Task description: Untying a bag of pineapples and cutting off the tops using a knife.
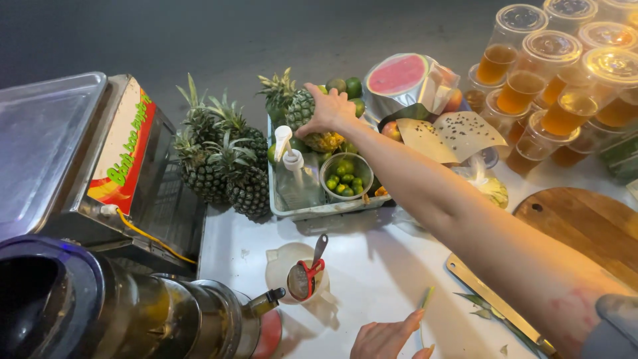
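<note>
My right hand (329,110) reaches far across the white counter and grips a small pineapple (307,114) from above. The pineapple stands in a pale tray (319,207) among green fruit. My left hand (385,336) stays low at the near edge of the counter. Its fingers close on a thin blade (425,302) seen edge-on, with a greenish tint. Just left of that hand is a clear plastic jug (286,269) with a red-handled strainer (304,278) resting in it.
Several pineapples (222,163) stand left of the tray, which holds a bowl of small limes (345,176) and pump bottles (289,159). Behind are a wrapped watermelon half (399,74) and lidded amber drinks (551,73). A wooden board (588,223) and a long knife (495,302) lie right; a juicer (146,319) stands left.
</note>
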